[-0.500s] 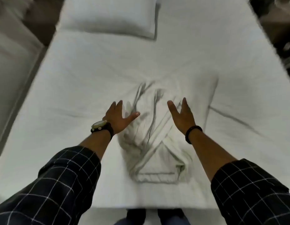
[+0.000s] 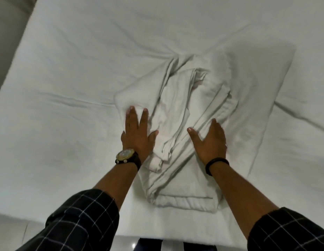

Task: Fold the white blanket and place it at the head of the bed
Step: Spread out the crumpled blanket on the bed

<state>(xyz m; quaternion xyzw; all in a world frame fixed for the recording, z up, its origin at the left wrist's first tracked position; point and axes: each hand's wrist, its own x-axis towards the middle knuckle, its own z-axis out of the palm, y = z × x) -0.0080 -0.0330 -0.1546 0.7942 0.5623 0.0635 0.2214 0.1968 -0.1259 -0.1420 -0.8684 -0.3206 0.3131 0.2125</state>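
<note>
The white blanket (image 2: 177,109) lies in a rumpled, partly folded bundle on the bed (image 2: 67,73), near its foot edge. Loose layers cross its top, and a neat folded edge shows at its near side. My left hand (image 2: 137,134), with a watch on the wrist, rests flat on the bundle's left part, fingers spread. My right hand (image 2: 210,142), with a dark band on the wrist, lies flat on the bundle's right part, thumb out. Neither hand grips the cloth. The head of the bed is out of view.
The white sheet has creases running left and right of the bundle. The bed's left edge (image 2: 21,44) drops to a grey floor. The foot edge (image 2: 121,234) is just in front of me, with my feet below it.
Both hands have come down from hovering above the bundle and now press flat on it. The camera has moved closer and lower, so the pillow at the head is no longer in view.
</note>
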